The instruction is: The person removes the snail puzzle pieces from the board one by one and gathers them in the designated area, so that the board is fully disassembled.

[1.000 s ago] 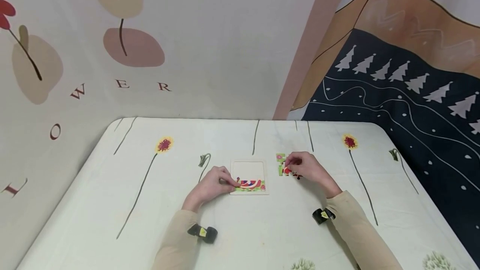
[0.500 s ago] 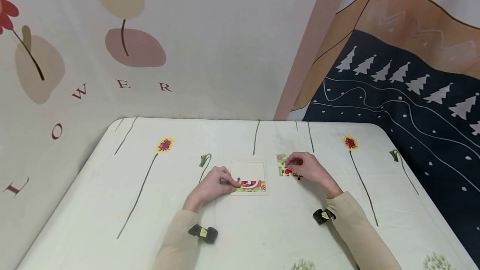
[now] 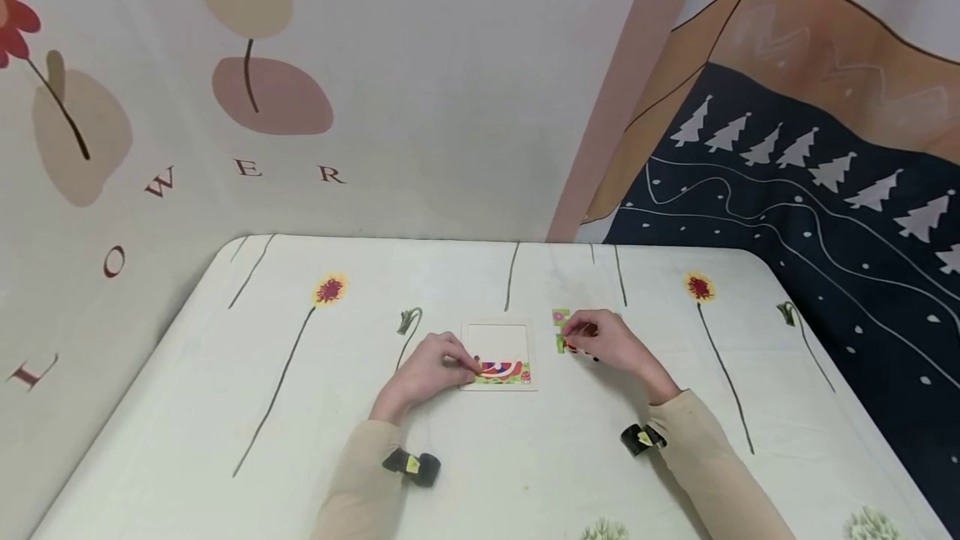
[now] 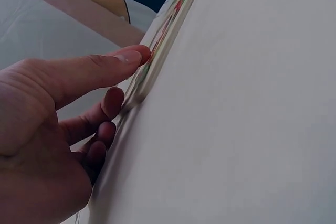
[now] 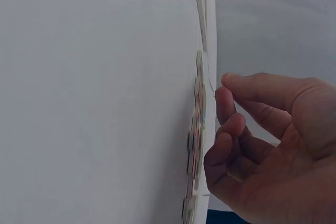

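Observation:
In the head view a square jigsaw puzzle board (image 3: 495, 342) lies flat on the table. Its lower part carries a fitted picture strip (image 3: 504, 372) in red, white and green. My left hand (image 3: 432, 369) grips the board's left edge near the bottom corner; the thumb lies on top in the left wrist view, with the other fingers curled alongside. To the board's right are several loose puzzle pieces (image 3: 560, 317), partly covered by my right hand (image 3: 606, 340). The right wrist view shows that hand (image 5: 262, 124) just above the pieces (image 5: 195, 129), thumb near index finger, nothing visible between them.
A white cloth with printed flowers covers the table (image 3: 480, 457). Behind it rises a pale printed curtain (image 3: 450, 107), and at the right hangs a dark cloth (image 3: 750, 190) with trees. Each wrist wears a small black camera (image 3: 420, 469).
My right hand has shifted slightly left and toward me over the loose pieces, covering them differently. The left hand and the puzzle board stay almost where they were.

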A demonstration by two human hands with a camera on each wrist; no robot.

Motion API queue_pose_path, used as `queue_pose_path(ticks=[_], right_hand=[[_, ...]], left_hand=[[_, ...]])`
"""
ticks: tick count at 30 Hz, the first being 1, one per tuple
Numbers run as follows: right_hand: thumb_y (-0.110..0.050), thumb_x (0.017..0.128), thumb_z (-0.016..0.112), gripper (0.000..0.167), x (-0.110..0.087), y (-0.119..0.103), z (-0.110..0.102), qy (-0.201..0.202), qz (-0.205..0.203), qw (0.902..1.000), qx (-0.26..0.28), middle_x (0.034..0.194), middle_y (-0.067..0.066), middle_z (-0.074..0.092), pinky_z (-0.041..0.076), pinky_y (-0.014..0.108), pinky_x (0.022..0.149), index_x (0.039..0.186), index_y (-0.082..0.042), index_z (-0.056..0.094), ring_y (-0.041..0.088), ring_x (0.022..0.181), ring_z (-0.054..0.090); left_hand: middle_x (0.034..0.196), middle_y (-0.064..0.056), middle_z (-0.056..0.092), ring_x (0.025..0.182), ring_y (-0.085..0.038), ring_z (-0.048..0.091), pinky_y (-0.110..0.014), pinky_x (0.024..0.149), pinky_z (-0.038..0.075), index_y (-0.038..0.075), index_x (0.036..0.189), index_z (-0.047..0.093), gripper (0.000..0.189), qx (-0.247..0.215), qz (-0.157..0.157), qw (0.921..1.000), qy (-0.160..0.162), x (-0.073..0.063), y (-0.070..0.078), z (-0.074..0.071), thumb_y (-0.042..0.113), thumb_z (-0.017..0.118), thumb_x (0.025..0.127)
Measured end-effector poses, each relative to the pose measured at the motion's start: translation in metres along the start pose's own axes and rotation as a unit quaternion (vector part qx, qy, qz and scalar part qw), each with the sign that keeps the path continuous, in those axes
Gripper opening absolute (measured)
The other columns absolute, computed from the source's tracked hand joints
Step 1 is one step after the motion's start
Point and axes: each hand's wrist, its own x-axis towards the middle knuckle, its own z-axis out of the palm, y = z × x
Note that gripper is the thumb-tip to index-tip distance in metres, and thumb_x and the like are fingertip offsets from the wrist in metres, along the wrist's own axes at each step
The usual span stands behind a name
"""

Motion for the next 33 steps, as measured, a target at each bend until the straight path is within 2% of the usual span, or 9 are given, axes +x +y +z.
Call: queue_pose_path(ticks=[5,9,13,19,26,33], right_hand=[[0.002,0.086,0.065,0.008,0.002,-0.005,0.007,0.005,-0.016,0.9999,-0.001,0.080,0.002,0.062,0.042,0.027,0.063,0.090,-0.003,0.070,0.016,0.071,0.052],[0.002,0.086,0.065,0.007,0.004,-0.008,0.012,0.000,-0.021,0.9998,0.006,0.083,0.003,0.064,0.043,0.027,0.066,0.090,-0.002,0.070,0.016,0.073,0.052],[0.001,0.087,0.065,0.007,0.005,-0.011,0.015,-0.011,-0.024,0.9996,0.009,0.084,0.005,0.064,0.042,0.026,0.066,0.091,-0.001,0.070,0.015,0.073,0.051],[0.002,0.087,0.064,0.011,0.006,-0.017,0.019,-0.025,-0.022,0.9994,0.012,0.087,0.006,0.066,0.042,0.026,0.067,0.093,-0.002,0.071,0.015,0.074,0.050],[0.004,0.086,0.063,0.015,0.006,-0.019,0.024,-0.044,-0.045,0.9979,0.010,0.089,0.002,0.067,0.043,0.027,0.069,0.096,-0.003,0.071,0.015,0.076,0.052],[0.005,0.086,0.063,0.018,0.008,-0.022,0.030,-0.066,-0.048,0.9966,0.014,0.092,0.001,0.068,0.044,0.026,0.071,0.099,-0.003,0.071,0.014,0.078,0.055]], left_hand=[[0.089,0.004,0.061,0.093,-0.018,0.053,-0.044,0.089,0.039,0.010,0.086,0.078,0.012,0.012,0.004,0.9999,0.010,0.001,0.003,0.006,0.001,0.076,0.079],[0.091,0.007,0.060,0.097,-0.021,0.050,-0.053,0.098,0.027,0.015,0.086,0.079,0.013,0.036,0.005,0.9990,0.025,0.003,0.004,0.011,0.005,0.076,0.079],[0.096,0.009,0.059,0.102,-0.025,0.043,-0.057,0.098,0.017,0.018,0.087,0.079,0.012,0.042,-0.005,0.9986,0.033,0.005,0.003,0.016,0.009,0.077,0.079],[0.096,0.009,0.058,0.104,-0.027,0.040,-0.055,0.095,0.016,0.018,0.084,0.079,0.013,0.038,-0.014,0.9984,0.040,0.006,0.004,0.019,0.007,0.078,0.078],[0.096,0.009,0.056,0.103,-0.028,0.038,-0.053,0.092,0.016,0.018,0.083,0.079,0.016,0.046,-0.005,0.9981,0.041,0.008,0.006,0.020,0.004,0.078,0.077],[0.095,0.010,0.054,0.101,-0.026,0.037,-0.052,0.090,0.016,0.018,0.083,0.079,0.018,0.055,-0.007,0.9978,0.036,0.009,0.007,0.020,0.002,0.077,0.076]])
